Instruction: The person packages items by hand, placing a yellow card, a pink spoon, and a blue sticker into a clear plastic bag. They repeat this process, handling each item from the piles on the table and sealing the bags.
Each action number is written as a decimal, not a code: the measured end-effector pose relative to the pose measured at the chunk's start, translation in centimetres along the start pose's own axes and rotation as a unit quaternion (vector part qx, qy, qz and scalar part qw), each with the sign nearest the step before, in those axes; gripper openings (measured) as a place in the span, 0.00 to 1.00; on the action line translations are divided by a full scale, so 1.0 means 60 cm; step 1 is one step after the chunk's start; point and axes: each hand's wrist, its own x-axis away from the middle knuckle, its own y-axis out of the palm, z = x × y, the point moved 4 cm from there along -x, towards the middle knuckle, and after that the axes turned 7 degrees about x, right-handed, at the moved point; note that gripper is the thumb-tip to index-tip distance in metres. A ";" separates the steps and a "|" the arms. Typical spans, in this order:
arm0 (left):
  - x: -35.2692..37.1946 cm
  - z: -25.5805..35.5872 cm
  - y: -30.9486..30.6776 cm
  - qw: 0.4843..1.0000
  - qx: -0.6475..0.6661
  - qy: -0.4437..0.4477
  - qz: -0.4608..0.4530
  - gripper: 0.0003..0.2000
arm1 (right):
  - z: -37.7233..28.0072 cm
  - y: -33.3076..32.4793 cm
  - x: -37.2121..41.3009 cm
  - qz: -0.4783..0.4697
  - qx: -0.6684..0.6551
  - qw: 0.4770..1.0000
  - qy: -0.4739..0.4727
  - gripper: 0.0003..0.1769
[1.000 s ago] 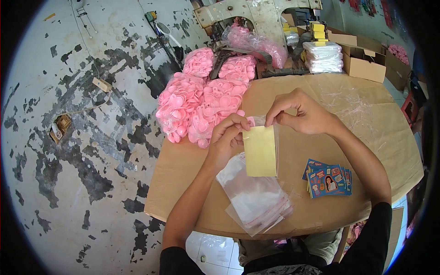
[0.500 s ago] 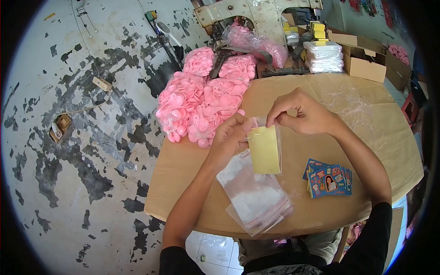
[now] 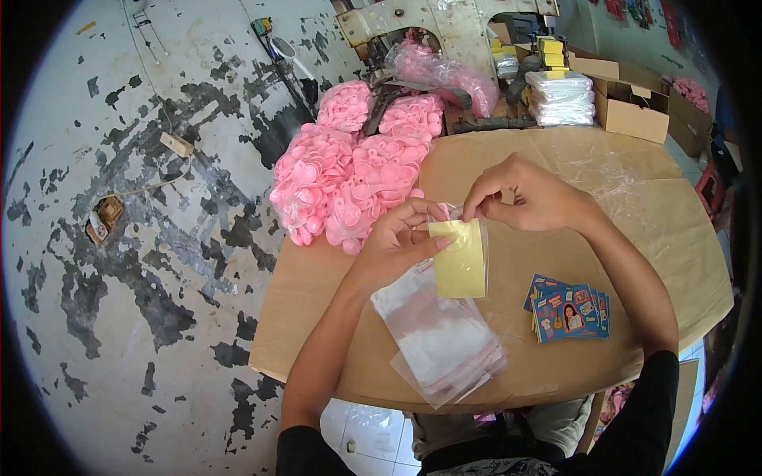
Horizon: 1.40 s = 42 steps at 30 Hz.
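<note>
A clear plastic bag with a yellow card (image 3: 460, 266) inside hangs upright between my hands. My left hand (image 3: 401, 242) pinches its upper left side, the thumb lying across the front of the card. At the bag's top edge, the thumb and forefinger of my right hand (image 3: 516, 194) are pressed together on the plastic. Below the card, a stack of clear plastic bags (image 3: 444, 337) lies on the brown table (image 3: 317, 317). Several blue printed cards (image 3: 567, 313) lie in a loose pile to the right.
Bags of pink plastic pieces (image 3: 349, 174) sit at the table's back left. Behind are a metal machine frame (image 3: 444, 24), stacked clear packets (image 3: 560, 99) and an open cardboard box (image 3: 635, 111). Thin plastic strips (image 3: 615, 186) lie at the right.
My left hand has shifted its grip, and its thumb now reaches over the card's front. The bag with the yellow card has risen very slightly. My right hand has hardly moved.
</note>
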 end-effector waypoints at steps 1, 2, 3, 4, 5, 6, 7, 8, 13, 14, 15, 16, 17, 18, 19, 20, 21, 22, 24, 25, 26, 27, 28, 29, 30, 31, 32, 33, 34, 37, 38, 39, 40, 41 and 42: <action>0.001 -0.001 0.001 1.000 -0.005 -0.011 -0.006 0.15 | -0.003 0.000 0.001 -0.013 0.003 1.000 0.016 0.12; 0.002 0.000 0.004 1.000 -0.004 -0.008 -0.013 0.16 | -0.002 0.001 0.001 -0.024 0.009 0.999 0.023 0.12; 0.002 0.001 0.009 1.000 -0.003 -0.006 -0.020 0.17 | -0.001 0.002 0.001 -0.035 0.015 0.999 0.031 0.11; 0.002 0.002 0.012 1.000 -0.001 -0.004 -0.027 0.18 | 0.000 0.004 0.002 -0.047 0.021 0.998 0.039 0.11; 0.002 0.001 0.013 0.999 0.000 -0.012 -0.031 0.19 | 0.000 0.004 0.002 -0.051 0.023 0.998 0.034 0.11; 0.002 0.000 0.014 0.999 0.001 -0.019 -0.034 0.20 | 0.002 0.005 0.002 -0.055 0.025 0.998 0.028 0.11; 0.002 -0.001 0.016 0.999 0.002 -0.027 -0.038 0.21 | 0.003 0.006 0.002 -0.059 0.028 0.998 0.023 0.11; 0.002 0.000 0.017 0.999 0.005 -0.021 -0.034 0.20 | 0.006 0.007 0.003 -0.058 0.026 0.998 0.018 0.11; -0.002 -0.013 0.001 1.000 -0.018 0.013 0.007 0.15 | 0.013 0.014 0.002 -0.054 0.019 0.998 0.007 0.10; -0.003 -0.015 -0.002 1.000 -0.021 0.013 0.018 0.14 | 0.012 0.013 0.002 -0.053 0.019 0.998 0.007 0.10; -0.003 -0.011 -0.002 0.999 -0.023 0.013 0.028 0.13 | 0.010 0.013 0.001 -0.051 0.019 0.998 0.007 0.10; -0.004 -0.007 -0.002 0.999 -0.026 0.013 0.039 0.12 | 0.009 0.012 0.001 -0.050 0.018 0.999 0.007 0.10; -0.006 -0.003 -0.002 0.999 -0.019 0.018 0.048 0.12 | 0.007 0.009 0.001 -0.042 0.028 0.999 0.007 0.10; -0.008 0.000 -0.001 0.998 -0.013 0.023 0.057 0.13 | 0.004 0.005 0.001 -0.035 0.039 0.999 0.006 0.10; -0.008 0.004 0.000 0.997 -0.006 0.028 0.067 0.13 | 0.003 0.003 0.000 -0.028 0.050 0.998 0.006 0.10; -0.007 0.008 0.002 0.997 0.006 0.032 0.068 0.14 | 0.008 0.001 -0.001 -0.001 0.059 0.998 0.002 0.10; -0.006 0.014 0.005 0.997 0.018 0.036 0.070 0.14 | 0.017 0.001 -0.001 0.027 0.068 0.997 -0.002 0.09; -0.005 0.017 0.005 0.996 0.030 0.041 0.071 0.15 | 0.021 -0.001 -0.002 0.055 0.078 0.995 -0.006 0.09; -0.006 0.017 0.003 0.995 0.029 0.067 0.071 0.16 | 0.018 0.003 -0.008 0.105 0.000 0.994 0.003 0.09; -0.007 0.016 0.002 0.994 0.029 0.079 0.071 0.16 | 0.014 0.004 -0.010 0.130 -0.040 0.991 0.008 0.10; -0.007 0.015 0.001 0.994 0.028 0.081 0.071 0.16 | 0.012 0.009 -0.009 0.103 -0.047 0.993 0.033 0.10; -0.007 0.014 0.001 0.994 0.027 0.082 0.072 0.17 | 0.006 0.011 -0.007 0.075 -0.054 0.994 0.059 0.11; -0.007 0.013 0.001 0.994 0.026 0.082 0.072 0.17 | 0.003 0.013 -0.005 0.047 -0.062 0.993 0.086 0.12; -0.007 0.010 0.001 0.994 0.024 0.087 0.067 0.17 | 0.000 0.013 -0.004 0.023 -0.038 0.995 0.093 0.12; -0.008 0.007 0.000 0.994 0.023 0.092 0.062 0.17 | -0.002 0.014 -0.004 -0.001 -0.016 0.995 0.101 0.11; -0.009 0.005 0.001 0.993 0.023 0.096 0.057 0.18 | -0.003 0.015 -0.004 -0.025 0.007 0.994 0.109 0.11; -0.009 0.004 0.001 0.994 0.022 0.094 0.056 0.18 | 0.003 0.015 -0.004 -0.008 -0.012 0.996 0.088 0.10; -0.009 0.004 0.001 0.994 0.022 0.090 0.055 0.18 | 0.010 0.015 -0.006 0.010 -0.032 0.997 0.068 0.10; -0.008 0.003 0.002 0.995 0.022 0.085 0.053 0.19 | 0.013 0.015 -0.006 0.029 -0.052 0.997 0.049 0.09; -0.006 0.007 0.011 0.993 0.037 0.108 0.042 0.21 | -0.028 -0.005 0.001 0.033 0.072 0.994 0.073 0.08; -0.003 0.010 0.014 0.992 0.030 0.110 0.049 0.23 | -0.049 -0.013 0.003 0.063 0.082 0.992 0.071 0.07; 0.000 0.013 0.018 0.992 0.025 0.109 0.054 0.24 | -0.070 -0.021 0.008 0.092 0.092 0.989 0.073 0.07; 0.002 0.015 0.025 0.992 0.021 0.108 0.057 0.25 | -0.086 -0.030 0.023 0.122 0.105 0.984 0.078 0.06; 0.005 0.015 0.032 0.992 0.027 0.106 0.063 0.23 | -0.101 -0.037 0.043 0.135 0.110 0.982 0.079 0.06; 0.008 0.013 0.039 0.991 -0.088 0.090 0.046 0.21 | -0.114 -0.044 0.066 0.149 0.117 0.978 0.082 0.06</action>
